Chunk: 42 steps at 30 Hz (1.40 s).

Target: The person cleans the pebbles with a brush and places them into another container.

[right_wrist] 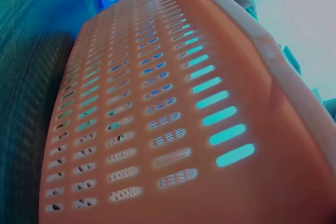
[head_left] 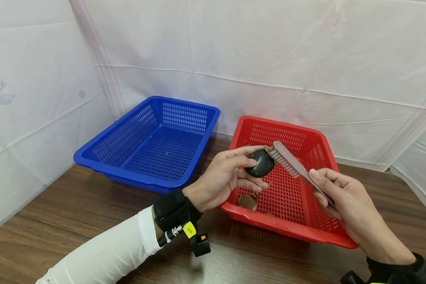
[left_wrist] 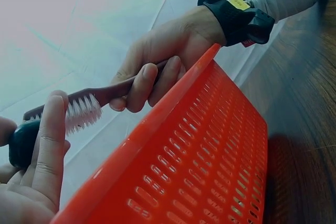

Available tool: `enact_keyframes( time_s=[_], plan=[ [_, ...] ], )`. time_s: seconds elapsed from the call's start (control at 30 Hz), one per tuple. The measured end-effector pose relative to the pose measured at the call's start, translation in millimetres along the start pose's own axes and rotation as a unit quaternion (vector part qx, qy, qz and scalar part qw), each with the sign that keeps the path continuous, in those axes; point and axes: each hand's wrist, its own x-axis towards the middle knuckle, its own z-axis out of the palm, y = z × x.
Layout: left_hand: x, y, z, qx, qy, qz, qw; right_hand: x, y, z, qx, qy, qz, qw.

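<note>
My left hand [head_left: 227, 173] pinches a smooth black stone [head_left: 262, 163] between thumb and fingers over the red basket [head_left: 284, 223]. Brown mud-like matter clings to the stone's far edge. By its thin handle, my right hand [head_left: 351, 205] grips a pinkish brush [head_left: 287, 157]. Its pale bristles touch the muddy edge of the stone. In the left wrist view, the white bristles [left_wrist: 83, 113] lie close behind a finger, and the dark stone [left_wrist: 23, 142] is partly covered by the hand. The right wrist view shows mostly the basket's side wall [right_wrist: 131, 98].
A brownish, stone-like lump [head_left: 247, 202] lies in the red basket's near left corner, with small brown bits around it. To the left stands a blue basket [head_left: 163, 154] on the wooden table [head_left: 74, 228]. White sheeting [head_left: 206, 47] hangs behind both baskets.
</note>
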Motion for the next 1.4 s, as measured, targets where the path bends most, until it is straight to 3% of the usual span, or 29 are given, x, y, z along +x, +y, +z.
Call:
enact_keyframes(
  time_s=[0.23, 0.33, 0.43, 0.5, 0.7, 1.1, 1.27, 1.4],
  plan=[
    [-0.1, -0.7, 0.1, 0.001, 0.001, 0.010, 0.9999, 0.9, 2.1, -2.9, 0.056, 0.005, -0.020, 0.9982],
    [0.8, -0.9, 1.6, -0.002, 0.006, 0.009, 0.9999, -1.3, 3.8, -6.2, 0.085, -0.030, -0.050, 0.9947],
    [1.4, -1.0, 2.2, -0.001, 0.010, 0.005, 0.9999, -2.6, 4.5, -7.8, 0.054, -0.078, -0.046, 0.9945],
    [1.9, -0.7, 2.6, -0.001, 0.010, 0.003, 0.9999, -2.5, 3.8, -7.7, 0.016, -0.086, -0.029, 0.9957],
    [2.2, -0.5, 2.2, 0.001, 0.013, 0.005, 0.9999, -0.2, 0.7, -4.6, -0.015, -0.029, 0.005, 0.9995],
    [1.1, -0.5, 0.7, -0.007, 0.013, 0.005, 0.9999, 0.4, 0.4, -2.7, -0.011, 0.021, 0.017, 0.9996],
    [0.7, -0.5, 0.4, -0.006, 0.011, 0.011, 0.9999, -0.2, 0.3, -2.3, 0.019, 0.032, -0.001, 0.9993],
    [0.6, -0.7, -0.1, -0.011, 0.012, 0.011, 0.9998, -2.0, 0.3, -1.7, 0.038, 0.009, -0.034, 0.9987]
  ],
)
